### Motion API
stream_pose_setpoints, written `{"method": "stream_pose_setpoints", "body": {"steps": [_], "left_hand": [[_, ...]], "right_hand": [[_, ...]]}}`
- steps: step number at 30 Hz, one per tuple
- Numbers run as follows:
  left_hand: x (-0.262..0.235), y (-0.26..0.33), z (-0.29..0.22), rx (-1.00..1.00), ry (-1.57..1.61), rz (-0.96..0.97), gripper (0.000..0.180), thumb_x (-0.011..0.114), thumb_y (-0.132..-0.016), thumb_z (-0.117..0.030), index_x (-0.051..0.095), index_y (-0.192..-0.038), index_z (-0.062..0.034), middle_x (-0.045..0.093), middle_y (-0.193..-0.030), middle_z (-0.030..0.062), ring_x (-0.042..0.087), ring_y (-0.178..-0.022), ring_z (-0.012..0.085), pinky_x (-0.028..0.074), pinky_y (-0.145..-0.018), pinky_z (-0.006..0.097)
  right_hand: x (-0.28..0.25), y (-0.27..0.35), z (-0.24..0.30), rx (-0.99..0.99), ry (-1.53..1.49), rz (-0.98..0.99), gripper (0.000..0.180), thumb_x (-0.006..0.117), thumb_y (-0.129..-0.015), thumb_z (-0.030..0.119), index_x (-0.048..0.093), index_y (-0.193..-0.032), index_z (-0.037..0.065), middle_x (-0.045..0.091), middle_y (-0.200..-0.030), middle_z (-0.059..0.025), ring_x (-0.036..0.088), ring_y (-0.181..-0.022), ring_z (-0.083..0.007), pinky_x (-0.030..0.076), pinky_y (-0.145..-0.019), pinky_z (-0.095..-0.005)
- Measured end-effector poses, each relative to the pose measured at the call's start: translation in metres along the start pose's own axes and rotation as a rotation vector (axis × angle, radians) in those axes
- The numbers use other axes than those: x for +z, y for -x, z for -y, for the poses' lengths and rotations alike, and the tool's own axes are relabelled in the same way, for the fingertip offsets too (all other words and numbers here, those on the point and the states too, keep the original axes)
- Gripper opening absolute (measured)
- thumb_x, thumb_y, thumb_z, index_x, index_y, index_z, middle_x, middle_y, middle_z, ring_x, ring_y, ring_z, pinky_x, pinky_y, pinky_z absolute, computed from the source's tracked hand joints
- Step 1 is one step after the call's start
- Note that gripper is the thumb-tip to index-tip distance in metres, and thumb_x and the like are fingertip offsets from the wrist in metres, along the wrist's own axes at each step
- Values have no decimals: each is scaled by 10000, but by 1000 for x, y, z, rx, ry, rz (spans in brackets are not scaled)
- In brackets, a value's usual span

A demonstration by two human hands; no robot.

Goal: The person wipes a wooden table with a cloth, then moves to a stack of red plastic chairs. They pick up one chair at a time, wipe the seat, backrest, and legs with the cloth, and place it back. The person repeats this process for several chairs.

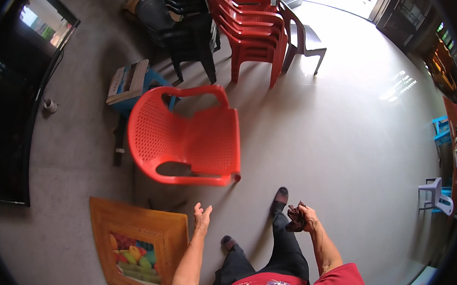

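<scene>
Left hand (201,218) fingers spread, empty; right hand (308,217) fingers clutching dark cloth (296,218), partly hidden.

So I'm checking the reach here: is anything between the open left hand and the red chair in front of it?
Nothing visible. The left hand is open and empty, just short of the red chair; only bare floor lies between. The right hand grips a dark cloth off to the side.
</scene>
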State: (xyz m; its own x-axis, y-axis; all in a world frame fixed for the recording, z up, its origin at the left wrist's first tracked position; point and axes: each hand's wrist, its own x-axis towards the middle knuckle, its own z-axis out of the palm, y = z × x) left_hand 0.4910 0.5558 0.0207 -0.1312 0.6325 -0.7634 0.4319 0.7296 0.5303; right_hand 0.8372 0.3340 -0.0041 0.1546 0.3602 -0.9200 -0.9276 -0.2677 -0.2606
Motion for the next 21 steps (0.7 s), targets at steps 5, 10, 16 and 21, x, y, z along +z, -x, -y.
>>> {"method": "stream_pose_setpoints", "body": {"steps": [5,10,16,21], "left_hand": [[69,-59,-47,-220,650,-54,882,732,-767,-351,183,-1421,-129,268,-1450,217,390,-1240,474,391,-929,598],[116,-99,-58,-312,568,-308,1016,736,-757,-274,-7,-1443,-177,304,-1424,216,476,-1172,465,451,-888,594],[119,-89,-80,-465,298,-308,1107,767,-709,-336,-7,-1476,-141,416,-1353,215,532,-1105,433,493,-828,544],[110,-100,-109,-614,171,-208,811,753,-702,-418,383,-1337,-76,433,-1320,201,514,-1097,447,474,-851,567]], "right_hand": [[9,-24,108,-8,68,-36,146,584,-815,38,548,-953,8,634,-930,-150,664,-791,-282,577,-645,-408],[21,-75,235,-123,443,-29,208,563,-800,23,552,-1003,-23,663,-916,-148,673,-779,-234,579,-677,-381],[114,-106,360,-245,591,-6,213,613,-824,212,619,-892,10,655,-801,-78,635,-673,-170,535,-586,-321],[139,-182,411,-354,791,26,274,613,-834,208,623,-1006,-4,672,-874,-105,642,-737,-178,533,-654,-343]]}}
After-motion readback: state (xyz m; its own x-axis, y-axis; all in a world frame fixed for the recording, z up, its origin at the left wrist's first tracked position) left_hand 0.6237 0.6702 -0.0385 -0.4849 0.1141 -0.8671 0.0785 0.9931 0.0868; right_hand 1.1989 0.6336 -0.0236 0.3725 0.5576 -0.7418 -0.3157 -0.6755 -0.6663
